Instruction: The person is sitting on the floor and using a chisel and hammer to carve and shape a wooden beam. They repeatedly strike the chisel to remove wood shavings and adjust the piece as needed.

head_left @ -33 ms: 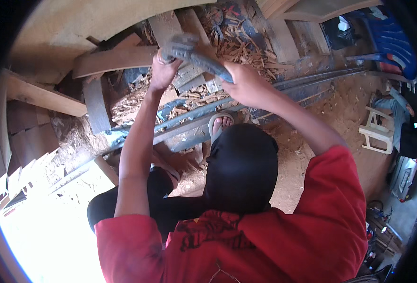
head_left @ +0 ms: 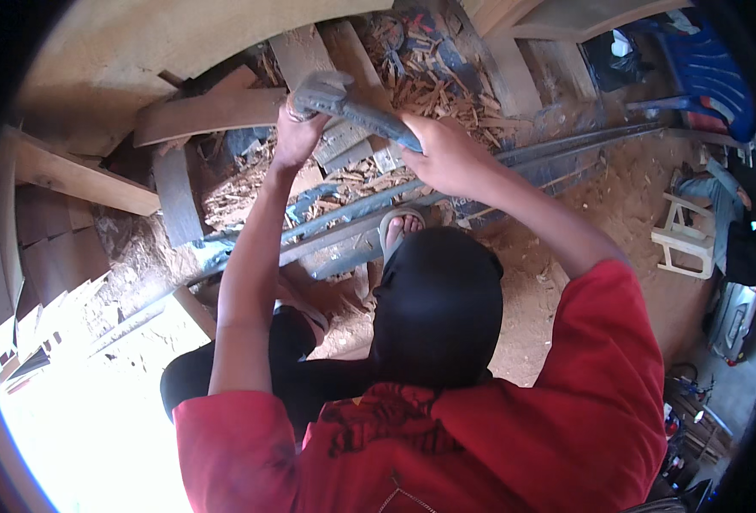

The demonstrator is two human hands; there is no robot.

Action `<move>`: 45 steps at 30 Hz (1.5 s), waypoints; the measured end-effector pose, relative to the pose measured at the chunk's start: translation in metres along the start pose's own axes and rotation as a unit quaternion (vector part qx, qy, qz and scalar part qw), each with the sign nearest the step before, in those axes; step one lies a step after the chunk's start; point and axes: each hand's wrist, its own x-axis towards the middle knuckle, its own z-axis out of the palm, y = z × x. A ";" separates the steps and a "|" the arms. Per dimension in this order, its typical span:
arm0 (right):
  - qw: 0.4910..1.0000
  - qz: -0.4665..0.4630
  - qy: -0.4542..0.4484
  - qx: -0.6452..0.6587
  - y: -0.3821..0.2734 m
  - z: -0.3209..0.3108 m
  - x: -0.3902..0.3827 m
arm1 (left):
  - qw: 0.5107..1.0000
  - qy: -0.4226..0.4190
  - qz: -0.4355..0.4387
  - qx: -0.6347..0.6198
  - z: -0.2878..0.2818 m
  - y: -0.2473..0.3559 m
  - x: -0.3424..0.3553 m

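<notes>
My right hand (head_left: 446, 158) grips the grey-and-blue handle of a claw hammer (head_left: 365, 120), held slanting with its head up to the left. The hammer's head sits right at the top of my left hand (head_left: 297, 132). My left fingers are closed there around something small, mostly hidden by the head; whether the head touches it I cannot tell. Beneath both hands lie wooden planks (head_left: 344, 53) and splintered wood scraps (head_left: 429, 81).
A long plank (head_left: 79, 171) and a pale panel (head_left: 181, 34) lie left and above. Long rails (head_left: 566, 145) cross below the hands, near my sandalled foot (head_left: 403, 227). At right stand blue plastic chairs (head_left: 703, 77); a person (head_left: 720, 188) is by a cream stool (head_left: 677, 256).
The hammer head has dropped very slightly toward my left hand, and my right hand is a touch lower. Little else differs.
</notes>
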 end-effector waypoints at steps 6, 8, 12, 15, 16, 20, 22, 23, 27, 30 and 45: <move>0.996 -0.042 0.033 0.067 0.007 0.006 0.005 | 0.988 -0.025 -0.095 0.119 -0.002 0.002 0.008; 0.999 -0.008 -0.026 0.028 0.006 -0.001 0.011 | 1.000 -0.005 0.002 0.023 0.001 0.004 0.010; 0.992 -0.070 0.059 0.087 0.009 -0.008 0.006 | 0.996 -0.011 0.007 0.093 0.004 0.009 0.009; 0.981 -0.094 0.087 0.147 0.015 0.004 -0.002 | 0.993 -0.052 -0.029 0.098 0.003 0.008 0.006; 0.997 0.029 -0.022 0.074 0.019 0.009 0.004 | 0.997 -0.045 0.013 0.060 0.002 0.008 0.006; 0.987 -0.029 0.043 0.153 0.064 0.028 0.009 | 0.995 -0.064 -0.016 0.069 -0.002 0.004 0.009; 0.981 0.055 0.161 0.095 0.095 0.056 0.013 | 0.984 -0.100 -0.079 0.126 -0.005 0.005 0.010; 0.969 0.064 0.229 0.068 0.112 0.071 0.021 | 0.987 -0.116 -0.042 0.106 -0.007 0.007 0.012; 0.949 0.185 0.249 -0.052 0.189 0.138 0.018 | 0.987 -0.143 -0.052 0.050 -0.016 0.018 0.013; 0.949 0.214 0.225 -0.050 0.221 0.189 0.007 | 0.970 -0.152 -0.101 0.160 -0.024 0.029 0.012; 0.921 -0.060 0.378 -0.070 0.165 0.110 0.006 | 0.809 -0.161 -0.099 0.557 -0.152 0.165 -0.037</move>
